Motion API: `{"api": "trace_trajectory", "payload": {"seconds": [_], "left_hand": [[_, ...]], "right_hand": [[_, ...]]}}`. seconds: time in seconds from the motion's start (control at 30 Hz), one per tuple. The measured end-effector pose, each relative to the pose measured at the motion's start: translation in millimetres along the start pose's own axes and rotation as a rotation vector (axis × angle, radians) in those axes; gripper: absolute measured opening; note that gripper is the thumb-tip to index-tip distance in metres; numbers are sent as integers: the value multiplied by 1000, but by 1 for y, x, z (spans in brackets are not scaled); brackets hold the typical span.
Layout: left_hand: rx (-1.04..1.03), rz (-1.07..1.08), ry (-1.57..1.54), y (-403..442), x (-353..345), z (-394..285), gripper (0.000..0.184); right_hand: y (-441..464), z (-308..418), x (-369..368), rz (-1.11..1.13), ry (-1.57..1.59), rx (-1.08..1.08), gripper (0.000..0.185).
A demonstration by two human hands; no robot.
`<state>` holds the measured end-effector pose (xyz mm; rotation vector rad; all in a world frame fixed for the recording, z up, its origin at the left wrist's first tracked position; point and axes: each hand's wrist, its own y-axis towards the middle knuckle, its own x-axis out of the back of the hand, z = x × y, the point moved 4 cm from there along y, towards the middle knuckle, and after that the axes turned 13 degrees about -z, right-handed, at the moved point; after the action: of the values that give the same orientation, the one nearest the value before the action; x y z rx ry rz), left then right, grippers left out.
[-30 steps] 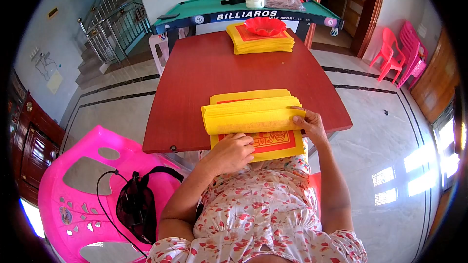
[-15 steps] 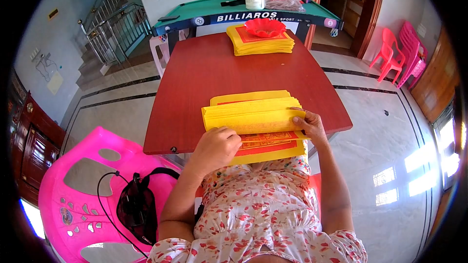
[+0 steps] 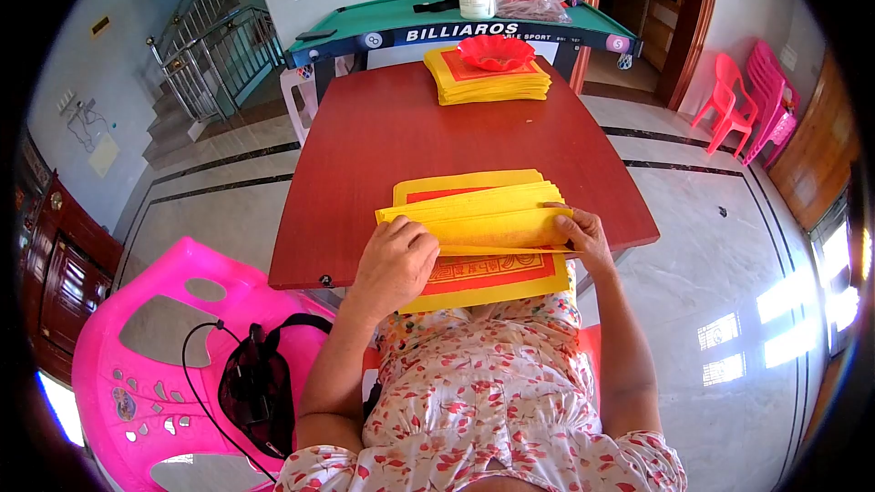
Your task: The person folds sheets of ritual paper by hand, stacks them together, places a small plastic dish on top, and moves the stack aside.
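Note:
A stack of yellow joss paper sheets (image 3: 497,203), folded over in layers, lies at the near edge of the red table. My left hand (image 3: 396,260) is closed on the left end of the folded sheets, its fingertips partly hidden. At the right end, my right hand (image 3: 583,232) pinches the sheets between thumb and fingers. Below the fold, a flat sheet with a red printed panel (image 3: 497,271) hangs past the table edge over my lap. Behind the fold, another red-and-yellow sheet (image 3: 447,187) shows in part.
Farther back on the red table (image 3: 383,128), a red scalloped dish (image 3: 497,52) sits on a second pile of joss paper (image 3: 492,89). A pink chair (image 3: 164,337) with a black bag (image 3: 260,392) stands at my left. Beyond is a billiard table (image 3: 392,14).
My left hand has moved up and slightly left along with the edge of a sheet. More of the red print below the fold shows. My right hand has barely moved.

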<state>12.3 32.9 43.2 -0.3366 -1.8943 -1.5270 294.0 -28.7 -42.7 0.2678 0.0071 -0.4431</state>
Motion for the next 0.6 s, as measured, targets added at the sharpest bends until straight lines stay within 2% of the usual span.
{"api": "trace_trajectory", "payload": {"seconds": [0.27,0.5,0.6], "left_hand": [[69,-112,20,-2,-7,7,7],[129,-138,4,-4,-11,11,8],[138,-163,-3,-6,-13,13,8]], "right_hand": [[-2,-1,3,-95,-89,-96,50],[-3,4,2,-98,-145,-65,68],[-5,3,2,-90,-70,-73,76]]}}
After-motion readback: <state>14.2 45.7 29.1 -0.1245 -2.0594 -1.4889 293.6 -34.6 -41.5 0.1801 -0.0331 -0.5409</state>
